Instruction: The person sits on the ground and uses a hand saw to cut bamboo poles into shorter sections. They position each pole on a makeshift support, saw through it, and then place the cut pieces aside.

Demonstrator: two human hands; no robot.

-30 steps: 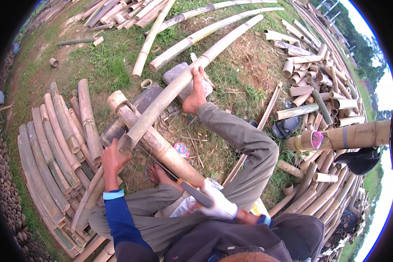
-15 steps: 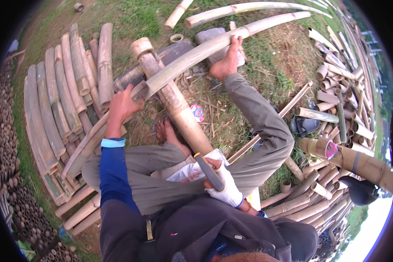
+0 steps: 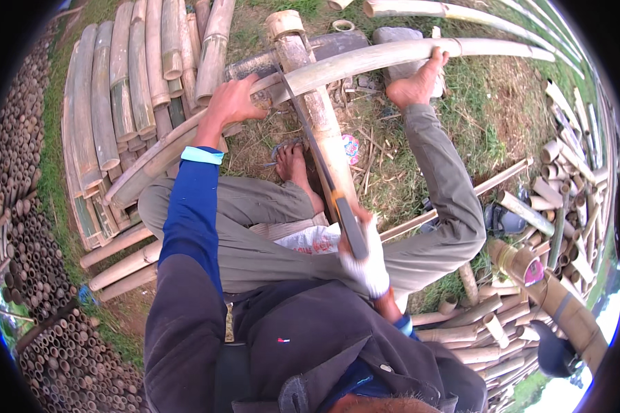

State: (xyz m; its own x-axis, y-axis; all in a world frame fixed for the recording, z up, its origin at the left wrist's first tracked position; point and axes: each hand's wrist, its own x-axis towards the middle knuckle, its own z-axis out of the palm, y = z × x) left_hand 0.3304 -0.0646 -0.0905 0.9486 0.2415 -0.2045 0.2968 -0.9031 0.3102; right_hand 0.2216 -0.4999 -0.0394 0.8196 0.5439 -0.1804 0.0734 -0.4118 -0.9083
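A long bamboo pole [image 3: 386,58] lies across a thick bamboo log [image 3: 334,148]. Left of the log, a bamboo length [image 3: 155,158] slopes down toward my left thigh; whether it is still joined to the pole I cannot tell. My left hand [image 3: 234,103] is wrapped over this length near the log. In a white glove, my right hand [image 3: 366,258] grips the black and orange handle of a handsaw [image 3: 351,224]. Its blade reaches up and left, crossing the bamboo beside the log. The toes of my right foot [image 3: 415,88] press on the pole.
Stacked bamboo lengths [image 3: 134,82] stand close on my left, with many cut rings [image 3: 55,351] beyond. More bamboo pieces [image 3: 551,186] are heaped at right. A grey stone [image 3: 396,36] sits under the pole. A dark sandal [image 3: 504,219] lies beyond my right knee.
The saw has swung up from my lap, and its blade now lies across the bamboo. My right hand has moved forward and right. The view has shifted, with my left hand still on the bamboo.
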